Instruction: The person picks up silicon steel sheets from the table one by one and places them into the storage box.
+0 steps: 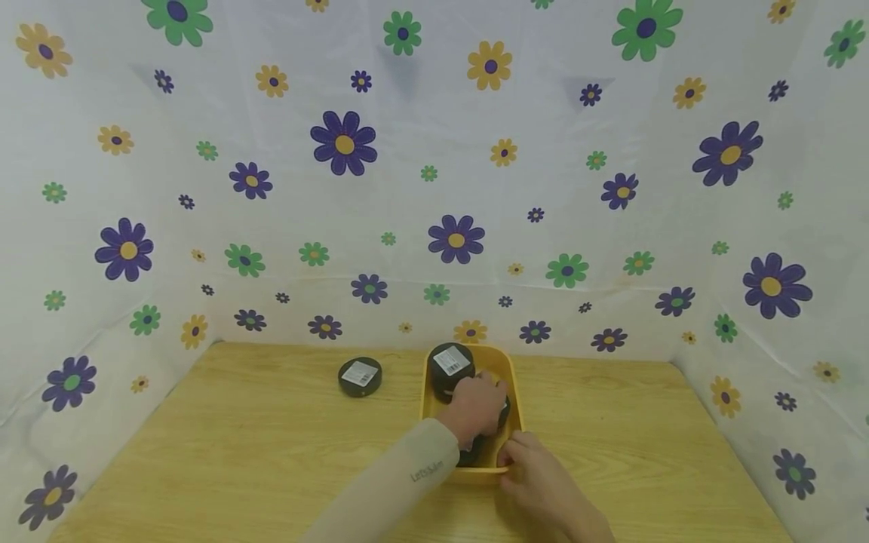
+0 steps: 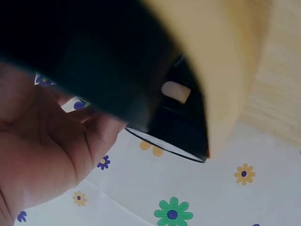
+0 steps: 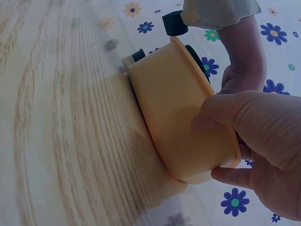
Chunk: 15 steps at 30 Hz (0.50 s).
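Note:
A yellow plastic bin (image 1: 516,392) stands on the wooden table, holding several black, disc-shaped containers. One black container with a white label (image 1: 452,362) sits at the bin's far left, seemingly stacked on another. Inside the bin my left hand (image 1: 475,407) grips a black round container (image 1: 504,413), mostly hidden under the fingers; its dark side (image 2: 94,80) fills much of the left wrist view. My right hand (image 1: 543,479) holds the bin's near right corner, with thumb and fingers on its rim and outer wall in the right wrist view.
Left of the bin, another black labelled container (image 1: 360,376) lies flat on the wooden table (image 1: 271,445). A white cloth with printed flowers (image 1: 407,196) hangs behind the table and along both sides.

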Each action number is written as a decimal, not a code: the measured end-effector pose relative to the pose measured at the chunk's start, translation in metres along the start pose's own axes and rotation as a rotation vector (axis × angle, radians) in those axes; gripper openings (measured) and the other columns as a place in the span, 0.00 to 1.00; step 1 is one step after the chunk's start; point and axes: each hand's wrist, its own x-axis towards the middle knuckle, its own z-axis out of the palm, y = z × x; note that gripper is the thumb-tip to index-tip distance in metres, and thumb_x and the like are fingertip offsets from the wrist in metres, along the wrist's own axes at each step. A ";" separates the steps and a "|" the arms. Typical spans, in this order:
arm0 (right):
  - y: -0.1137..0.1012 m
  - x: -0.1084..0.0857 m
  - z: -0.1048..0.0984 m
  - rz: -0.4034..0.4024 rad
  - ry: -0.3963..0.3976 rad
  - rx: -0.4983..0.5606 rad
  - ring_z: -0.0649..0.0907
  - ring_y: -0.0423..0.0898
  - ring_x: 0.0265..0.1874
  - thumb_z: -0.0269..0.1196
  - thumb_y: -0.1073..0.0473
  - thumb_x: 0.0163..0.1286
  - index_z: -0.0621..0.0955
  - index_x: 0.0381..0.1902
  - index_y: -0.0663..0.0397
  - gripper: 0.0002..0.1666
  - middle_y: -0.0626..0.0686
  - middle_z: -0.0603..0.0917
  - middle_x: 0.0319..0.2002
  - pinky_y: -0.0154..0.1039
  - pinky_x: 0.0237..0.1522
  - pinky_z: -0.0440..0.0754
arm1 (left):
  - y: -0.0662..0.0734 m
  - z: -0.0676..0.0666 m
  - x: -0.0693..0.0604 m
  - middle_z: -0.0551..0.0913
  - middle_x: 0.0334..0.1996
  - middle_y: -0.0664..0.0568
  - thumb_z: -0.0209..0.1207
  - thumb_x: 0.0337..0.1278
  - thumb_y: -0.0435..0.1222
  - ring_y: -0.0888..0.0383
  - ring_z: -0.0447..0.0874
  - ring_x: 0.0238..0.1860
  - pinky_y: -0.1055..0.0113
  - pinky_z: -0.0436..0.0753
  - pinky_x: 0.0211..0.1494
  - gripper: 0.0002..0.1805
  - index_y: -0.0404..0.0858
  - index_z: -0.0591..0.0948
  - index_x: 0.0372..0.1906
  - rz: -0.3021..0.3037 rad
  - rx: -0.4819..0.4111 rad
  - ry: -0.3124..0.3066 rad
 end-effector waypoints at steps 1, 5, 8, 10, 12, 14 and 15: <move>0.000 0.000 0.000 -0.003 0.004 -0.004 0.70 0.35 0.34 0.69 0.69 0.51 0.77 0.28 0.46 0.14 0.37 0.70 0.31 0.34 0.37 0.77 | 0.000 0.001 0.001 0.77 0.48 0.46 0.69 0.51 0.53 0.55 0.82 0.41 0.62 0.82 0.40 0.36 0.45 0.72 0.64 0.004 0.000 0.003; 0.000 0.000 0.000 -0.015 0.023 -0.013 0.71 0.34 0.33 0.69 0.69 0.50 0.77 0.27 0.46 0.14 0.38 0.70 0.31 0.34 0.36 0.77 | -0.002 0.004 0.004 0.78 0.48 0.47 0.70 0.48 0.55 0.55 0.81 0.42 0.62 0.82 0.43 0.37 0.45 0.72 0.62 0.011 0.003 0.016; 0.000 0.000 0.000 -0.018 0.021 -0.012 0.71 0.35 0.33 0.69 0.69 0.50 0.77 0.27 0.46 0.14 0.37 0.71 0.31 0.34 0.37 0.77 | -0.002 0.005 0.005 0.78 0.49 0.48 0.70 0.47 0.56 0.56 0.81 0.43 0.63 0.82 0.44 0.38 0.45 0.73 0.62 0.007 0.012 0.022; -0.001 0.000 0.000 -0.011 0.012 -0.008 0.71 0.35 0.34 0.69 0.69 0.51 0.77 0.27 0.46 0.14 0.37 0.71 0.31 0.34 0.37 0.77 | -0.002 0.005 0.004 0.78 0.49 0.48 0.70 0.47 0.56 0.57 0.81 0.43 0.64 0.83 0.44 0.38 0.46 0.73 0.63 0.005 0.021 0.024; -0.001 0.000 0.000 -0.012 0.010 -0.010 0.71 0.35 0.34 0.69 0.69 0.50 0.77 0.27 0.46 0.14 0.37 0.71 0.31 0.34 0.38 0.77 | -0.002 0.004 0.003 0.79 0.49 0.49 0.69 0.48 0.56 0.57 0.81 0.43 0.64 0.83 0.44 0.38 0.46 0.73 0.64 0.004 0.029 0.024; -0.001 -0.001 0.001 -0.013 0.015 -0.014 0.71 0.35 0.34 0.69 0.69 0.50 0.77 0.27 0.46 0.14 0.37 0.71 0.31 0.34 0.38 0.78 | -0.002 0.002 0.001 0.79 0.48 0.49 0.69 0.48 0.57 0.57 0.81 0.43 0.64 0.83 0.44 0.38 0.46 0.73 0.64 0.001 0.030 0.019; -0.001 -0.001 0.001 -0.015 0.018 -0.016 0.71 0.34 0.34 0.69 0.68 0.50 0.77 0.27 0.46 0.14 0.37 0.71 0.31 0.34 0.38 0.78 | -0.002 0.002 0.001 0.79 0.48 0.49 0.69 0.49 0.57 0.57 0.81 0.43 0.64 0.83 0.43 0.38 0.46 0.73 0.64 -0.001 0.031 0.014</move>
